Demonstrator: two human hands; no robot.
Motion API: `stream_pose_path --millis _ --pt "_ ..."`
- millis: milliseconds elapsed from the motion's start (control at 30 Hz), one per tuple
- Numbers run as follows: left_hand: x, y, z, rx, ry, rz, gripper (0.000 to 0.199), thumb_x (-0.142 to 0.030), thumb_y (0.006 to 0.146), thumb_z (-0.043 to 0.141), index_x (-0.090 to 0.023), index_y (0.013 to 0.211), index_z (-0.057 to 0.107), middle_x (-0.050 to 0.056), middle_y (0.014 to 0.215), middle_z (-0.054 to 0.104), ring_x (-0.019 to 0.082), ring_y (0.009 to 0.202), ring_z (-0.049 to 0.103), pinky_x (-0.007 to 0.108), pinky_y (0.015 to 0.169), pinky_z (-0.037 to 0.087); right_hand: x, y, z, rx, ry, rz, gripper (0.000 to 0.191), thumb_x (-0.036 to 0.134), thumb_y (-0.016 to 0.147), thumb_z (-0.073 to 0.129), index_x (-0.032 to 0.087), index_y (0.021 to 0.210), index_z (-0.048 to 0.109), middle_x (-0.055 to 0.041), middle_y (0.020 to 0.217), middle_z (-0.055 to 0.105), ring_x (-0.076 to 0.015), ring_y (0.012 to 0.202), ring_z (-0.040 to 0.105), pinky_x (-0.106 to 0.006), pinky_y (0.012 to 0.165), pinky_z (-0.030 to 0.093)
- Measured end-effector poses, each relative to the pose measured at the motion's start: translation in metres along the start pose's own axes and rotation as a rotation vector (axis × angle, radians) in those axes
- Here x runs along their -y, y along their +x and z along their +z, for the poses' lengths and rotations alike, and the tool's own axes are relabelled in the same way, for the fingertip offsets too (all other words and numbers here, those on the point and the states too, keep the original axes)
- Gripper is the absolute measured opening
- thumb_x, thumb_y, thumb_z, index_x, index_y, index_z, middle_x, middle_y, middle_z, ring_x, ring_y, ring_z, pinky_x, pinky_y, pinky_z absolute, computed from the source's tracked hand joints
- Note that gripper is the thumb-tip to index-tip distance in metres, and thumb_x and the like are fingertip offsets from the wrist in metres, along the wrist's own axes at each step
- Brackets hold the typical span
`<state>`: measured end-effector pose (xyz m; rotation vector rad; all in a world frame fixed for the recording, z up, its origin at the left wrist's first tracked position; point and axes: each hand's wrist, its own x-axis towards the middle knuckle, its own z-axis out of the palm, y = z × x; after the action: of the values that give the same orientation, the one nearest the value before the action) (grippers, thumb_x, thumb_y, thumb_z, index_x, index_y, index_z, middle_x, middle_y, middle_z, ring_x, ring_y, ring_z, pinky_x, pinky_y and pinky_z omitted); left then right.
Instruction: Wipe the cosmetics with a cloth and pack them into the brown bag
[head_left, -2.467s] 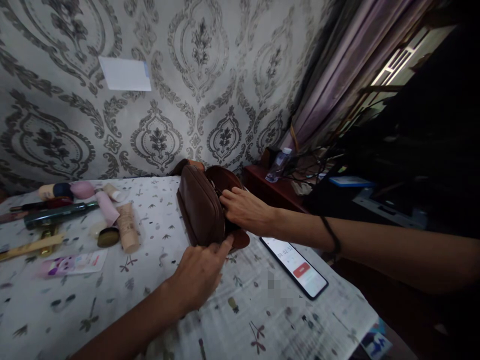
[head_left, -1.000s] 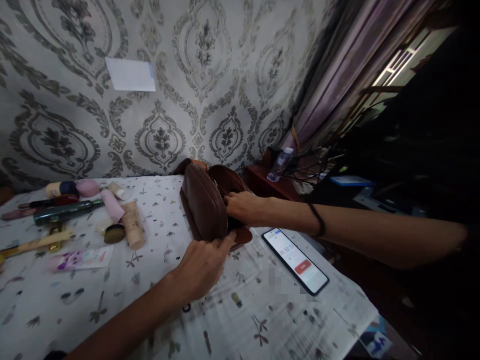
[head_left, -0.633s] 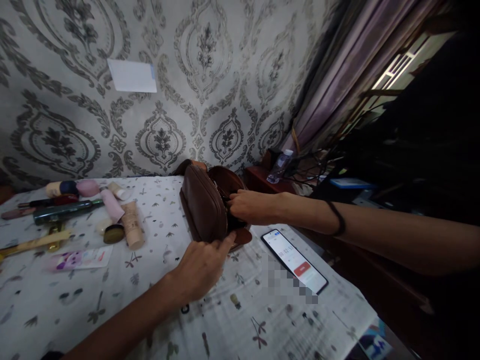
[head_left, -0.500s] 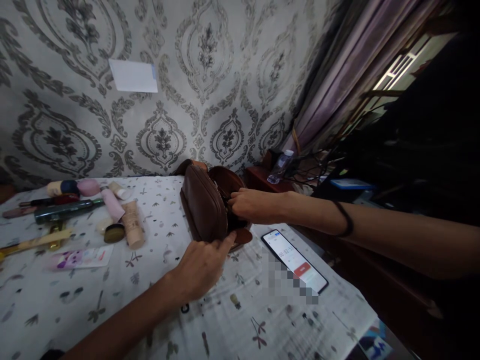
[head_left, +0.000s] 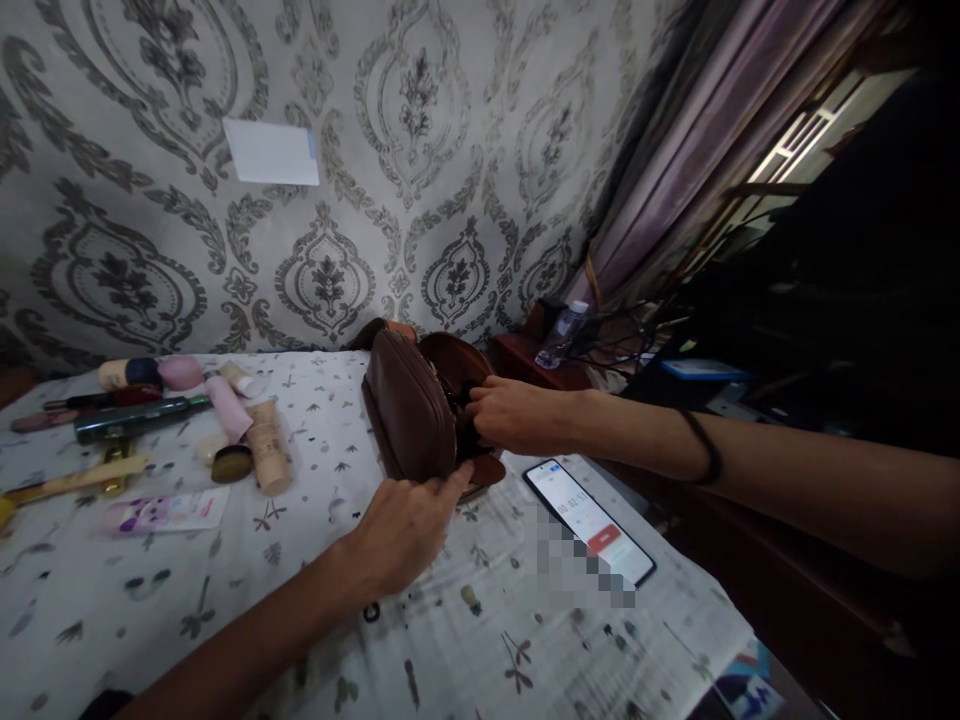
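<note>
A brown leather bag [head_left: 409,410] rests on the patterned cloth against the wall, its zipped mouth open towards the right. My left hand [head_left: 405,530] holds the bag's near end, with the index finger stretched along the rim beside a rounded brown flap [head_left: 486,472]. At the opening is my right hand [head_left: 506,412], its fingers curled together. Something small and dark shows by those fingertips, too hidden to name. The bag's inside is dark, and its contents cannot be made out.
A phone [head_left: 592,522] showing a running timer lies right of the bag. Several cosmetics, among them a beige tube [head_left: 268,450], a dark green tube [head_left: 139,418] and a purple-white tube [head_left: 165,512], lie at left. A plastic bottle [head_left: 562,335] stands behind, near cables.
My right hand has drawn slightly to the right at the bag's opening, and a small dark shape now shows by its fingertips. My left hand stays on the bag.
</note>
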<state>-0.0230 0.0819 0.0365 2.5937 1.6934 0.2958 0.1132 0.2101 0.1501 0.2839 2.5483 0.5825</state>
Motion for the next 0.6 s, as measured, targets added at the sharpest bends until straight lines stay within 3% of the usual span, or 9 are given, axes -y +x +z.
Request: stream_pose_path --millis 367,600 --pt "0.001 -0.002 -0.004 -0.008 -0.027 -0.009 0.064 -0.023 0.092 0.053 -0.018 0.149 0.024 0.008 0.103 0.073 0.024 0.082 0.071 0.032 0.063 0.052 0.002 -0.002 0.002 -0.062 0.023 -0.025 0.015 0.013 0.086 0.06 0.014 0.076 0.071 -0.0121 0.097 0.071 -0.0228 0.093 0.061 -0.034 0.074 0.035" --pt "-0.001 -0.001 -0.011 0.01 -0.058 -0.029 0.063 -0.022 0.093 0.051 -0.018 0.149 0.023 0.007 0.109 0.073 0.023 0.089 0.071 0.031 0.066 0.052 0.006 -0.002 -0.003 -0.066 0.011 -0.023 0.022 0.013 0.091 0.055 0.014 0.076 0.07 -0.0112 0.097 0.071 -0.0216 0.093 0.06 -0.033 0.075 0.035"
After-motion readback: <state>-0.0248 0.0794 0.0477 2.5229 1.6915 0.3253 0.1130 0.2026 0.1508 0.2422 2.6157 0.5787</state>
